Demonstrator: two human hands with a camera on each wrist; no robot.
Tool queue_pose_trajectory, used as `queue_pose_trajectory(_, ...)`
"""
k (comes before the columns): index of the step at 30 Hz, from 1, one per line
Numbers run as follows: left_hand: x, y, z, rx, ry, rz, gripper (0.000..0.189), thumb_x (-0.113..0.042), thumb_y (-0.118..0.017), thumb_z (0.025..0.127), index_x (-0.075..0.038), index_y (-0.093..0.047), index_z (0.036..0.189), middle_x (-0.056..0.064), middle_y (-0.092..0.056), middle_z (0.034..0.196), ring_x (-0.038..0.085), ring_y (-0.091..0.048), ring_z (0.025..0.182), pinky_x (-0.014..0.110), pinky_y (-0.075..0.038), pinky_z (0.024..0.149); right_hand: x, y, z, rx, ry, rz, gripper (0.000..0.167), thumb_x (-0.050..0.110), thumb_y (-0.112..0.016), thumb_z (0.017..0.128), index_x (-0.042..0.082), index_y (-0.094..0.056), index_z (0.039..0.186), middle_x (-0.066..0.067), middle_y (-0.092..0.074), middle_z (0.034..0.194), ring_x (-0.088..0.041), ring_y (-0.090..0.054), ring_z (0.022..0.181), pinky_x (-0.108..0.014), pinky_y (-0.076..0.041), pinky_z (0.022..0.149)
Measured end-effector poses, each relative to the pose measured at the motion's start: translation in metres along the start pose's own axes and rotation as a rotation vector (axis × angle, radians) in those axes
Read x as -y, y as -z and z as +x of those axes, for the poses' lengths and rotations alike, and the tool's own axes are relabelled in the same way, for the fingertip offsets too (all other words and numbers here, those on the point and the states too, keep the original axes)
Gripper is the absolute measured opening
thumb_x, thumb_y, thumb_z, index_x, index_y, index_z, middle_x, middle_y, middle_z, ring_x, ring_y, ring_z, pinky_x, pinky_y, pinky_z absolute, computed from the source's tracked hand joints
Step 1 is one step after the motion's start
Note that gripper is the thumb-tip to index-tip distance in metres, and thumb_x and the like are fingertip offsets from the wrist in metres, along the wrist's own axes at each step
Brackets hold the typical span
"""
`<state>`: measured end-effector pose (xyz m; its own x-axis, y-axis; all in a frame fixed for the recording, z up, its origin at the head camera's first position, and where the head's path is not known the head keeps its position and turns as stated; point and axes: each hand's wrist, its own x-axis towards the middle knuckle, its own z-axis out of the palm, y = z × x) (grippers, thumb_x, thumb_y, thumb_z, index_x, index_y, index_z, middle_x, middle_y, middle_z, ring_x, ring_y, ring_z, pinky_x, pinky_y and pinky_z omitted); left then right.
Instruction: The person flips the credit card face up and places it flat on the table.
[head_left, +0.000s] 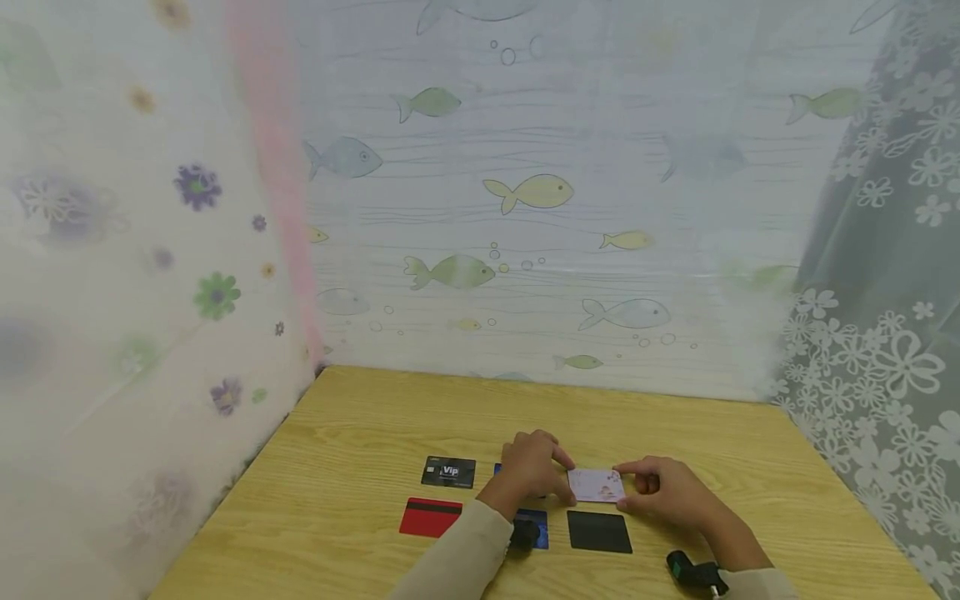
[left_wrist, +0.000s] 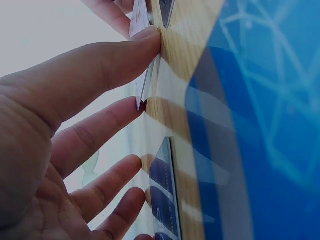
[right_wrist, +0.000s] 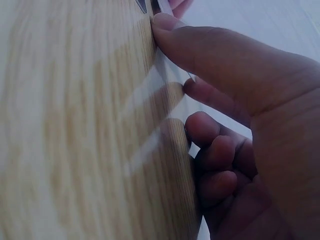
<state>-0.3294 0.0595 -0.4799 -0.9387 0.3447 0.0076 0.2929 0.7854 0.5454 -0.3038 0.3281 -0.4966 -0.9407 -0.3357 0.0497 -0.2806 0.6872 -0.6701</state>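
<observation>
A pale pink card [head_left: 595, 485] with a small floral print lies between my two hands, at the right end of the farther row. My left hand [head_left: 531, 468] holds its left end, thumb at the near corner and a finger at the far one. On the opposite end my right hand [head_left: 666, 490] does the same, its other fingers curled in. Seen edge-on in the left wrist view, the pink card [left_wrist: 141, 87] stands slightly off the wood at this end. Partly hidden by the left hand is a blue card [head_left: 497, 469].
A black Vip card [head_left: 448, 472] lies farther left. Nearer are a red card [head_left: 429, 518] with a dark stripe, a blue patterned card [head_left: 543, 534] partly covered by the wrist camera, and a plain black card [head_left: 599, 532]. All rest on a wood-grain table [head_left: 360, 417] between patterned curtains.
</observation>
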Motion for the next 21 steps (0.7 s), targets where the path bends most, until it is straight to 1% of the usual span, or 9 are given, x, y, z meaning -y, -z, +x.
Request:
queue_pose_trajectory(7,0.0002,0.0013,-0.0004,-0.007,0.005,0.001,0.039,-0.040,-0.102,0.060,-0.037,-0.083,0.093,-0.007,-0.060,0.141,0.033,-0.047,0.134,0.056,-0.035,0.107,0.0005,0.0006,-0.0005,0.012,0.012,-0.011,0.056,0.037,-0.087,0.083,0.012,-0.073,0.130,-0.001,-0.057,0.086,-0.008,-0.047,0.067,-0.025,-0.040,0.057)
queue_pose_trajectory(12,0.0014,0.0007,0.0007,0.003,0.011,0.023,0.040,-0.043,-0.101,0.060,-0.040,-0.082,0.095,-0.009,-0.059,0.143,0.031,-0.048,0.134,0.054,-0.036,0.106,0.0005,0.0006,-0.0007,0.020,0.023,-0.009,0.056,0.036,-0.087,0.084,0.011,-0.072,0.131,-0.001,-0.058,0.086,-0.007,-0.047,0.067,-0.025,-0.040,0.057)
queue_pose_trajectory(17,0.0036,0.0012,0.0020,0.020,-0.003,0.060,0.041,-0.048,-0.099,0.061,-0.043,-0.081,0.098,-0.010,-0.058,0.145,0.030,-0.048,0.132,0.052,-0.037,0.103,0.0005,0.0008,-0.0011,0.029,0.022,0.002,0.056,0.035,-0.086,0.084,0.009,-0.071,0.132,-0.001,-0.057,0.087,-0.007,-0.047,0.067,-0.025,-0.040,0.057)
queue_pose_trajectory(21,0.0038,0.0027,0.0014,0.034,-0.006,0.063,0.040,-0.049,-0.098,0.063,-0.044,-0.081,0.099,-0.010,-0.057,0.146,0.030,-0.048,0.132,0.052,-0.037,0.102,0.0014,0.0013,-0.0013,0.034,0.020,0.005,0.056,0.034,-0.086,0.085,0.010,-0.070,0.132,0.000,-0.057,0.087,-0.007,-0.047,0.067,-0.025,-0.040,0.058)
